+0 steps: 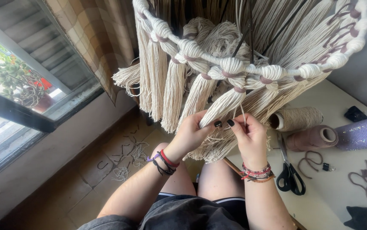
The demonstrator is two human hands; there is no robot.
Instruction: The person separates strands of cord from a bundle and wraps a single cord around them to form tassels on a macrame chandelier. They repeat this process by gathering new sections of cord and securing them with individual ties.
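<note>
tassel ring: big hoop [217, 59] wrapped in cream cord, thick tassels hanging all round it, mauve ties at the knots
front tassel: cream tassel [224, 106] hangs off the hoop's near edge, right above her knees
left hand: left hand [192, 134] closed round that tassel's lower strands
right hand: right hand [251, 136] pinching a few strands just beside it
worktop: white worktop [341, 179] right of the hoop, with black scissors [290, 174], 2 cord spools [296, 118]
</note>
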